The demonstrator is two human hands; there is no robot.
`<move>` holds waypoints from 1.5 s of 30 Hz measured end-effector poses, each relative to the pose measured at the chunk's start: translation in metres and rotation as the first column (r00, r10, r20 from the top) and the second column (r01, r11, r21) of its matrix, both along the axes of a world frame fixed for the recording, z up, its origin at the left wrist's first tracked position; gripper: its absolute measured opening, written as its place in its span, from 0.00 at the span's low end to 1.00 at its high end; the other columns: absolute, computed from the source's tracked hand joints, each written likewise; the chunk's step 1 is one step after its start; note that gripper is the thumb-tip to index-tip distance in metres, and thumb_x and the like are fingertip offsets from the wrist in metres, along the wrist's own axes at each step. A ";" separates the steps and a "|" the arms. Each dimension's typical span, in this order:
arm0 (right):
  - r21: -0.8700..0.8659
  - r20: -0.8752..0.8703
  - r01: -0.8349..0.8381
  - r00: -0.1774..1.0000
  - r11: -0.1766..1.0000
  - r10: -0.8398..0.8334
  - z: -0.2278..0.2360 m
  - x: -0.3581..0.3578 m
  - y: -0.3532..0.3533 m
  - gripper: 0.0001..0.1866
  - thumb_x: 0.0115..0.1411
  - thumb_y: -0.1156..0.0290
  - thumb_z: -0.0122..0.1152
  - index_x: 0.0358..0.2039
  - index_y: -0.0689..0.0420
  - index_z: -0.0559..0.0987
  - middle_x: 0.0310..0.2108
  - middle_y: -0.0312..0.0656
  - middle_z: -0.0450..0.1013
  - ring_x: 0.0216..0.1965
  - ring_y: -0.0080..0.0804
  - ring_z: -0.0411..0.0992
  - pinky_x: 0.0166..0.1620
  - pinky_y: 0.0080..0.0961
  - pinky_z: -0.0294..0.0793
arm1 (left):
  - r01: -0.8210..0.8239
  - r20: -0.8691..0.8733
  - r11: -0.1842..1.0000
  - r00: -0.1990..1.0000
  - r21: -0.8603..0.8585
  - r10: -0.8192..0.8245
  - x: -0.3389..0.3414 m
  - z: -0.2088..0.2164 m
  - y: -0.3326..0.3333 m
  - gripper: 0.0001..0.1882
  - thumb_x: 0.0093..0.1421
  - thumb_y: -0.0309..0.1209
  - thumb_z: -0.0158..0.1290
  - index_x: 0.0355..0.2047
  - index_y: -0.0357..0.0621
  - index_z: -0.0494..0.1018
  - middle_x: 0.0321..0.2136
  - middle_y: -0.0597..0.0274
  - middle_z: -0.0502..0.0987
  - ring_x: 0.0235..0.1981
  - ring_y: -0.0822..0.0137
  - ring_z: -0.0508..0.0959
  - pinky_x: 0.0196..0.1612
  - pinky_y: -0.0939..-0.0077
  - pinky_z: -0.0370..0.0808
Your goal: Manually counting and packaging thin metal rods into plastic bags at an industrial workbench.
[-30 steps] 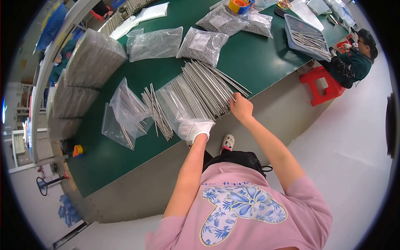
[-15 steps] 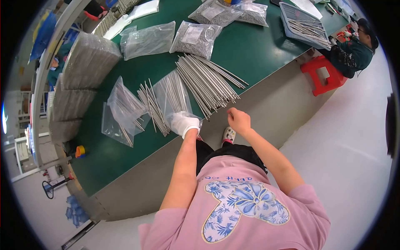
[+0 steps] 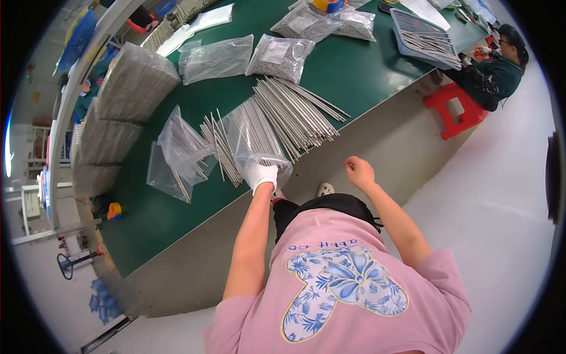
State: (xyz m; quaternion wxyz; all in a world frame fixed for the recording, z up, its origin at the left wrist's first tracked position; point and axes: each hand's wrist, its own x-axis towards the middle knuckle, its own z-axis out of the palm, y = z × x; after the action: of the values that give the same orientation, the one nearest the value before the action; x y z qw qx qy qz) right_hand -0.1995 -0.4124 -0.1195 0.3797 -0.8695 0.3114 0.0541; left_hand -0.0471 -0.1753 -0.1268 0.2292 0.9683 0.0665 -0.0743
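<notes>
the long green worktable (image 3: 348, 71) fills the upper middle of the frame, slanting from lower left to upper right. along its upper-left edge stand tall stacks of wrapped grey bundles (image 3: 132, 82). in the centre of the table lies a loose heap of thin metal rods (image 3: 298, 109), fanned toward the table's near edge. just left of it a clear plastic bag partly filled with rods (image 3: 253, 138) hangs over that edge, and the left hand (image 3: 260, 175) (in a white glove) is clenched on the bag's lower end. further left lie a smaller scatter of rods (image 3: 215, 144) and some crumpled clear bags (image 3: 177, 150), a few rods inside them. the right hand (image 3: 358, 171), bare, is off the table below its edge, right of centre; its fingers are curled in and it seems to pinch something tiny, though what cannot be told. near the top of the frame sit sealed bags of small grey parts (image 3: 280, 56) and a grey tray of rods (image 3: 425, 41). at the upper right another person in dark clothes (image 3: 498, 68) sits by a red stool (image 3: 457, 109). a small orange and yellow object (image 3: 114, 210) rests at the left end of the table.
</notes>
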 end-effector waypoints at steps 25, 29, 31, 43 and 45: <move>-0.091 -0.145 0.487 0.856 0.869 -0.496 -0.074 -0.211 -0.027 0.10 0.48 0.68 0.56 0.28 0.59 0.79 0.25 0.45 0.75 0.28 0.35 0.73 0.33 0.29 0.71 | -0.553 -0.612 0.492 0.789 -0.672 0.052 0.041 -0.019 0.008 0.15 0.57 0.42 0.49 0.18 0.54 0.61 0.07 0.74 0.55 0.05 0.78 0.55 0.07 0.82 0.48; -0.092 -0.105 0.426 0.895 0.900 -0.434 -0.058 -0.188 -0.032 0.10 0.48 0.68 0.55 0.28 0.59 0.79 0.25 0.46 0.74 0.28 0.36 0.73 0.34 0.30 0.70 | -0.567 -0.575 0.420 0.809 -0.708 0.123 0.016 0.041 -0.004 0.19 0.58 0.48 0.48 0.16 0.57 0.58 0.07 0.77 0.51 0.04 0.79 0.50 0.07 0.84 0.44; -0.079 -0.132 0.369 0.917 0.926 -0.377 -0.042 -0.173 -0.031 0.10 0.49 0.66 0.53 0.29 0.54 0.79 0.27 0.45 0.74 0.32 0.41 0.73 0.36 0.33 0.71 | -0.636 -0.657 0.356 0.750 -0.685 0.074 -0.001 0.044 0.011 0.19 0.58 0.49 0.48 0.17 0.55 0.59 0.07 0.76 0.52 0.04 0.79 0.50 0.07 0.82 0.44; -0.081 -0.061 -0.203 0.978 0.976 0.199 0.035 -0.025 0.003 0.10 0.49 0.65 0.56 0.33 0.51 0.77 0.23 0.41 0.73 0.27 0.39 0.71 0.30 0.32 0.69 | -0.768 -0.837 0.376 0.545 -0.519 -0.041 -0.155 0.144 0.092 0.20 0.56 0.50 0.51 0.17 0.55 0.59 0.07 0.80 0.51 0.05 0.82 0.48 0.09 0.83 0.43; -0.082 -0.006 -0.359 0.933 0.930 0.360 0.062 0.010 0.030 0.12 0.47 0.65 0.58 0.34 0.50 0.76 0.21 0.39 0.72 0.26 0.37 0.71 0.29 0.31 0.70 | -0.779 -0.844 0.389 0.537 -0.492 0.009 -0.170 0.158 0.110 0.20 0.55 0.49 0.51 0.18 0.54 0.59 0.07 0.80 0.51 0.05 0.82 0.48 0.09 0.83 0.43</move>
State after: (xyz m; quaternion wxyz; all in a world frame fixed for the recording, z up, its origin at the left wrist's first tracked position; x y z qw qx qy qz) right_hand -0.1897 -0.3825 -0.0576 0.3291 -0.9267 0.1471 0.1059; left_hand -0.2173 -0.0656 0.0309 0.6287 0.5500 0.3649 -0.4111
